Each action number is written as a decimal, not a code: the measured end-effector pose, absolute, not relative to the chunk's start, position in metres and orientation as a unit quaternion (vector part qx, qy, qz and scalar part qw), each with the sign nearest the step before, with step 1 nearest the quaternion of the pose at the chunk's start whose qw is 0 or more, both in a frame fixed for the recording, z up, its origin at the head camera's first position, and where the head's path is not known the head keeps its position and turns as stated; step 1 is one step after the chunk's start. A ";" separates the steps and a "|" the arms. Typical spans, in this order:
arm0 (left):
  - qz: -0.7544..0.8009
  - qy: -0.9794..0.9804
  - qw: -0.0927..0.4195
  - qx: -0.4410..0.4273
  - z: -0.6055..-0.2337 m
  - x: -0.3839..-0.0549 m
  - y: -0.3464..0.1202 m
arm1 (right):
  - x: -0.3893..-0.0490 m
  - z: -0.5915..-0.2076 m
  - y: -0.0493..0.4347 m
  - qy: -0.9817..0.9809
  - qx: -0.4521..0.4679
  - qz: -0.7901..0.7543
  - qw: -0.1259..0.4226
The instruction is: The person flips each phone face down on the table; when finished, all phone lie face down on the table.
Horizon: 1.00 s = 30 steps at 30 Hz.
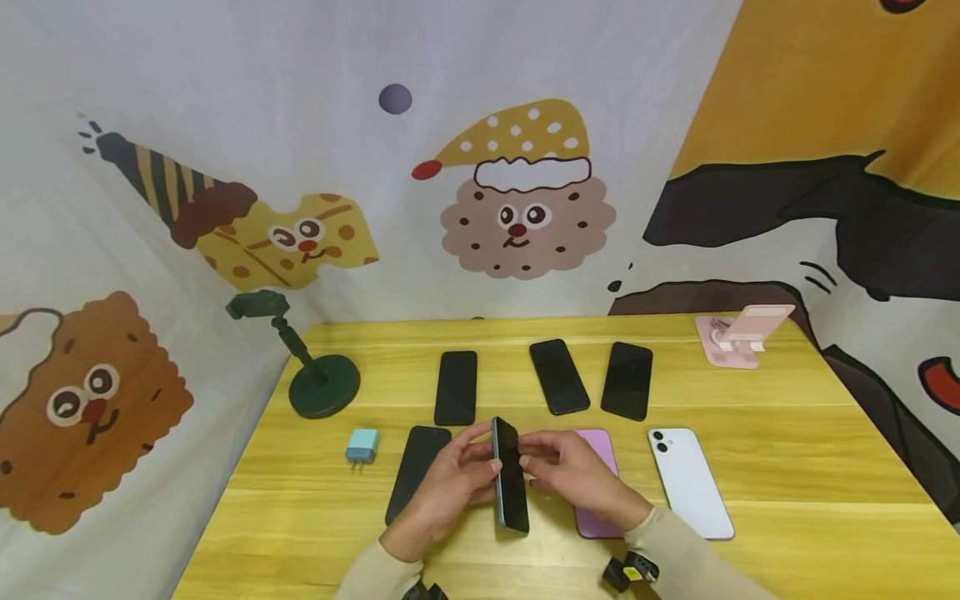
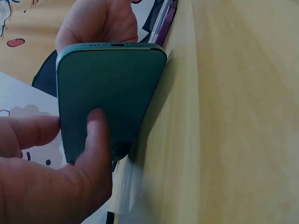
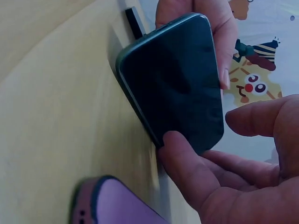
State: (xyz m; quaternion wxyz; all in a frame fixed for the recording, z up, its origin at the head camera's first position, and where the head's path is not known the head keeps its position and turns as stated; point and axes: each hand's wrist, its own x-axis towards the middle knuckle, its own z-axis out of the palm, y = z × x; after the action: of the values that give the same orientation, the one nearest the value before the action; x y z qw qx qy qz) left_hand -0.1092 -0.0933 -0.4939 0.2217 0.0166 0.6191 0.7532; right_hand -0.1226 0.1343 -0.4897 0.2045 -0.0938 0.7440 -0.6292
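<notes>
Held phone (image 1: 513, 492): leaning near the table's (image 1: 810, 475) front edge, between a black phone (image 1: 416, 462) and a pink phone (image 1: 592, 525)
Left hand (image 1: 459, 473): grasping it, thumb touching its back
Right hand (image 1: 568, 471): thumb touching the screen — pinching or not, I can't tell
Far corners: green stand (image 1: 324, 385) sitting left, pink stand (image 1: 757, 327) right

Bright head view, dimmer bluish wrist views
</notes>
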 end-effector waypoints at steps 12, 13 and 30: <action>0.737 0.622 0.259 0.047 -0.493 -0.111 -0.079 | -0.125 -0.492 0.142 0.713 -0.090 -0.656 0.231; 0.735 0.625 0.259 0.048 -0.493 -0.111 -0.078 | -0.125 -0.493 0.142 0.708 -0.089 -0.660 0.236; 0.714 0.655 0.245 0.022 -0.492 -0.107 -0.071 | -0.123 -0.484 0.151 0.714 -0.093 -0.654 0.232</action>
State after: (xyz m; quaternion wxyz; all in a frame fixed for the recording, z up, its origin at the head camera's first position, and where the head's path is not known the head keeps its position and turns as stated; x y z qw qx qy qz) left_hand -0.1069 -0.0709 -0.4922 0.2448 0.0216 0.6553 0.7143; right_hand -0.1226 0.1508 -0.4839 0.2321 -0.0932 0.7137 -0.6543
